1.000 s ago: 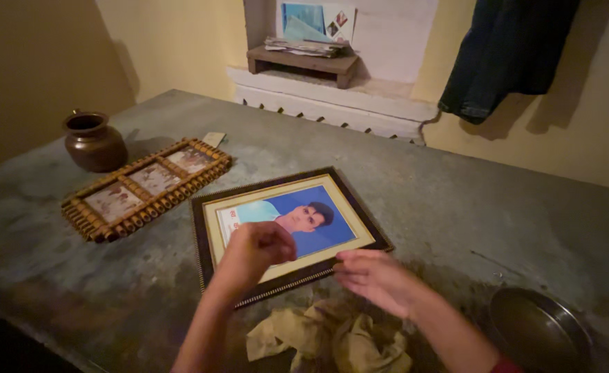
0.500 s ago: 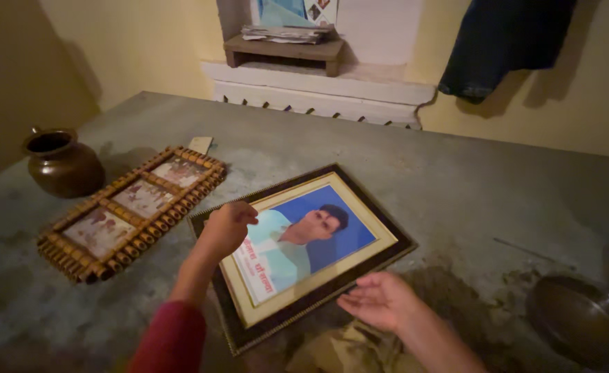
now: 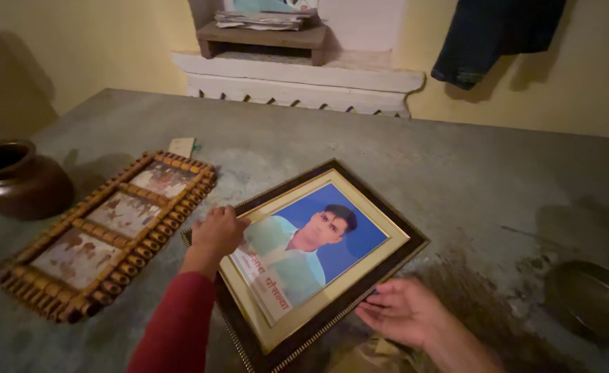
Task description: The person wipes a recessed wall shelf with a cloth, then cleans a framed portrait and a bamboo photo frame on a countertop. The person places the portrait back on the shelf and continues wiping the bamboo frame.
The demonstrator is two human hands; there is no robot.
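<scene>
A dark-framed portrait photo [image 3: 360,207] with a cream mat and blue background lies tilted on the grey stone slab [image 3: 456,166]. My left hand [image 3: 219,231] grips its left edge, fingers curled over the frame. My right hand [image 3: 402,312] holds the lower right edge, palm up under the rim. A crumpled tan cloth [image 3: 373,359] lies just below that hand, mostly out of view.
A bamboo-edged triple frame [image 3: 108,231] lies to the left, with a brown round pot [image 3: 18,181] beyond it. A dark metal bowl [image 3: 594,300] sits at the right. A small card [image 3: 181,146], a wall shelf with papers [image 3: 263,31] and hanging dark cloth [image 3: 498,34] are behind.
The portrait has turned toward upright and shifted slightly right. My left hand moved from over the picture to its left edge; my right hand slid under the lower right edge.
</scene>
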